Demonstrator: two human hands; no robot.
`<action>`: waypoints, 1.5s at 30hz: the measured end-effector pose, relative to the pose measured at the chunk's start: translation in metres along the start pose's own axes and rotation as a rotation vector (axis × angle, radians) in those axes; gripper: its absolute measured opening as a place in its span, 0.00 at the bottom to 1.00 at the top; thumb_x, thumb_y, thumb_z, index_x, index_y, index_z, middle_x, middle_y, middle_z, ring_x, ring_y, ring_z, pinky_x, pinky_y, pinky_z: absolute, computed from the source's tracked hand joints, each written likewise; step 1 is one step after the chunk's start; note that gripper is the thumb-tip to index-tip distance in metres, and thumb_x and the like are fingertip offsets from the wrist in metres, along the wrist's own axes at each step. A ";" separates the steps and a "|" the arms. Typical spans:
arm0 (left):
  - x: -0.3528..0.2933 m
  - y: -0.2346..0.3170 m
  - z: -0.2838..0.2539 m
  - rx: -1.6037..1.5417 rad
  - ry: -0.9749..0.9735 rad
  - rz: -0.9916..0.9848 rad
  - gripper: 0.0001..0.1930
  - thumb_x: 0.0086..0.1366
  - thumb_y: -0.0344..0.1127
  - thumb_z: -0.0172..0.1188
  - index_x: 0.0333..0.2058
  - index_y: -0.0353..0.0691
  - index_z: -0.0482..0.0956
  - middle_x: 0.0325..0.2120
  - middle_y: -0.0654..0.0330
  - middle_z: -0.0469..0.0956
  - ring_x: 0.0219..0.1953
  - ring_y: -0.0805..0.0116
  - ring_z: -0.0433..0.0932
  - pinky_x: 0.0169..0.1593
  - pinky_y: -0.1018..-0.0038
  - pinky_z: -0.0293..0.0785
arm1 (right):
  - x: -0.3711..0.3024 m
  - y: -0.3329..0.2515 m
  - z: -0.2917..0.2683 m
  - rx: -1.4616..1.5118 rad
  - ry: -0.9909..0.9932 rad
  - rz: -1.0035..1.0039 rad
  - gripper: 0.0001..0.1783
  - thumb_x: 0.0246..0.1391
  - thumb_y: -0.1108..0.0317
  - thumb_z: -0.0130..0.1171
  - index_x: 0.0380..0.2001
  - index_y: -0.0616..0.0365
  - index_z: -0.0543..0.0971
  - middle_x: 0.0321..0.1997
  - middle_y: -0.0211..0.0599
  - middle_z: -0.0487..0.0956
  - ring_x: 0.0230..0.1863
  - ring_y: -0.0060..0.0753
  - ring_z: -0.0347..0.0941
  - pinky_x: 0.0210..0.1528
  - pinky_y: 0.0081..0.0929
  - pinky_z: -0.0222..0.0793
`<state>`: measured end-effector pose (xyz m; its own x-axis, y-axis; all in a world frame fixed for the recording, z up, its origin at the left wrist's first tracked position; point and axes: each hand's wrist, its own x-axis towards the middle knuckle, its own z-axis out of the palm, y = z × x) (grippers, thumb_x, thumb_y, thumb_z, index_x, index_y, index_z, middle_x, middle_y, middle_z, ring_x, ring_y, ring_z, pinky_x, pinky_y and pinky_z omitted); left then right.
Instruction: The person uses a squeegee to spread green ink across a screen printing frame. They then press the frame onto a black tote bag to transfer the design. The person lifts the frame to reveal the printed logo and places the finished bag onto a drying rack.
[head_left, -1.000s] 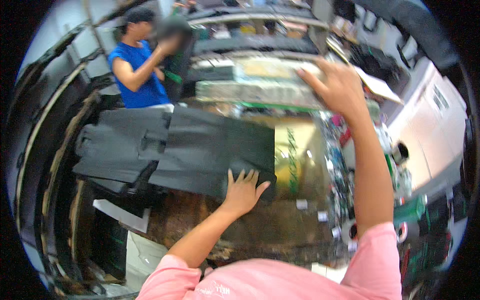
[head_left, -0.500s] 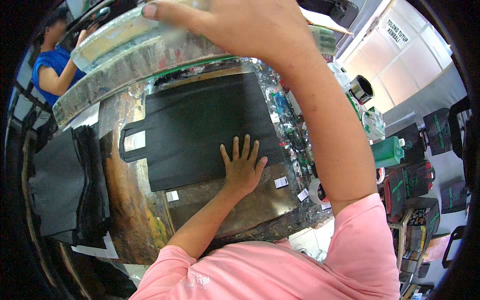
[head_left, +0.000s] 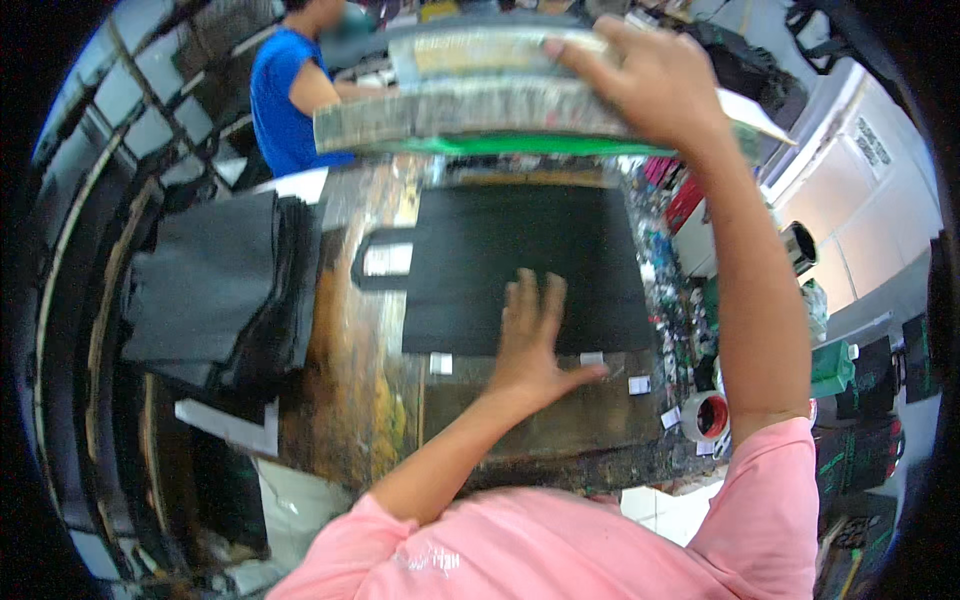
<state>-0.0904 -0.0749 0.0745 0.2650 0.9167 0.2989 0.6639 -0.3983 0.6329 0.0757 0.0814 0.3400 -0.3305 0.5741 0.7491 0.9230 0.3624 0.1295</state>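
A black fabric tote bag (head_left: 480, 225) lies flat on the ink-stained table, its loop handle (head_left: 365, 262) pointing left. My left hand (head_left: 530, 345) is over the bag's near edge, fingers spread and thumb out to the right, a little blurred; whether it touches the cloth I cannot tell. At the far side stands a raised screen-printing frame (head_left: 460, 118), thick and stained, with green along its lower edge. My right hand (head_left: 655, 85) is closed over the frame's top, right of its middle. The frame's far face is hidden.
A stack of black bags (head_left: 205, 280) lies at the left of the table (head_left: 345, 400). Small white tabs (head_left: 440, 363) mark the board near the bag. A tape roll (head_left: 706, 416) sits at the right edge, a green bottle (head_left: 832, 368) beyond. A person in blue (head_left: 285, 95) stands at far left.
My view has swung left, shifting the scene rightward. My left hand, flat on the bag before, has drawn back toward the near edge. My right hand still holds the raised frame.
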 end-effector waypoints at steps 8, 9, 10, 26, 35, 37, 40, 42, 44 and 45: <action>-0.002 -0.072 -0.180 -0.877 0.307 -0.250 0.59 0.53 0.39 0.86 0.77 0.29 0.58 0.57 0.49 0.82 0.55 0.63 0.83 0.59 0.68 0.81 | -0.124 -0.041 -0.010 0.080 -0.325 -0.035 0.34 0.60 0.34 0.66 0.44 0.58 0.78 0.39 0.43 0.80 0.48 0.49 0.77 0.55 0.52 0.63; -0.019 -0.078 -0.161 -0.601 0.275 -0.300 0.53 0.51 0.36 0.87 0.73 0.31 0.67 0.55 0.52 0.84 0.54 0.65 0.83 0.60 0.67 0.80 | -0.148 -0.045 -0.005 0.085 -0.385 -0.039 0.32 0.56 0.39 0.71 0.47 0.57 0.77 0.41 0.43 0.80 0.51 0.49 0.76 0.57 0.52 0.62; -0.036 -0.083 -0.139 -0.712 0.278 -0.378 0.44 0.48 0.33 0.88 0.64 0.32 0.77 0.50 0.56 0.86 0.51 0.68 0.84 0.59 0.69 0.80 | -0.166 -0.047 0.004 0.108 -0.376 -0.081 0.33 0.53 0.44 0.76 0.49 0.56 0.76 0.42 0.43 0.80 0.53 0.49 0.76 0.58 0.51 0.61; -0.126 -0.155 -0.048 0.082 0.243 -0.369 0.67 0.29 0.59 0.90 0.69 0.33 0.73 0.49 0.54 0.85 0.47 0.51 0.72 0.55 0.57 0.68 | -0.247 -0.080 0.097 0.127 -0.586 0.021 0.28 0.45 0.58 0.81 0.46 0.49 0.76 0.43 0.36 0.76 0.52 0.46 0.73 0.58 0.56 0.58; -0.132 -0.163 -0.052 0.295 0.191 -0.292 0.73 0.26 0.68 0.88 0.71 0.34 0.72 0.49 0.50 0.79 0.48 0.49 0.69 0.54 0.52 0.65 | -0.116 0.015 0.291 0.014 -0.567 0.049 0.41 0.44 0.53 0.83 0.61 0.46 0.75 0.49 0.35 0.81 0.59 0.45 0.75 0.60 0.59 0.61; -0.128 -0.155 -0.062 0.342 0.126 -0.409 0.77 0.27 0.75 0.84 0.75 0.36 0.67 0.56 0.43 0.71 0.55 0.46 0.68 0.60 0.45 0.65 | -0.088 0.036 0.306 0.056 -0.558 -0.035 0.40 0.45 0.52 0.83 0.60 0.43 0.76 0.53 0.36 0.84 0.59 0.48 0.79 0.58 0.61 0.64; -0.091 -0.141 -0.086 0.195 0.254 -0.266 0.80 0.28 0.82 0.79 0.76 0.35 0.64 0.62 0.38 0.65 0.63 0.40 0.68 0.68 0.43 0.62 | -0.072 0.049 0.313 0.069 -0.711 -0.039 0.41 0.45 0.50 0.84 0.61 0.43 0.75 0.57 0.35 0.84 0.62 0.49 0.78 0.58 0.64 0.66; -0.036 -0.142 -0.100 0.107 0.268 -0.145 0.78 0.35 0.85 0.74 0.77 0.36 0.62 0.64 0.37 0.68 0.69 0.36 0.66 0.73 0.42 0.58 | -0.079 0.046 0.313 0.068 -0.609 -0.021 0.39 0.45 0.52 0.83 0.60 0.43 0.76 0.55 0.36 0.83 0.59 0.47 0.79 0.59 0.62 0.64; 0.045 -0.153 -0.103 0.303 0.246 0.049 0.69 0.47 0.82 0.72 0.76 0.37 0.64 0.65 0.35 0.69 0.69 0.35 0.66 0.73 0.44 0.59 | -0.094 0.038 0.313 0.052 -0.476 0.026 0.38 0.46 0.54 0.83 0.59 0.43 0.77 0.54 0.35 0.83 0.57 0.46 0.79 0.59 0.62 0.64; 0.091 -0.162 -0.095 0.238 0.267 0.080 0.60 0.57 0.76 0.70 0.76 0.38 0.66 0.64 0.37 0.72 0.69 0.36 0.66 0.73 0.44 0.58 | -0.102 0.032 0.315 0.025 -0.470 0.028 0.37 0.47 0.55 0.81 0.60 0.43 0.77 0.54 0.35 0.83 0.55 0.45 0.78 0.60 0.60 0.63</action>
<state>-0.2398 0.0698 0.0668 0.1518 0.8298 0.5370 0.8011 -0.4215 0.4250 0.0773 0.2656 0.0631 -0.3642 0.8519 0.3763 0.9297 0.3562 0.0935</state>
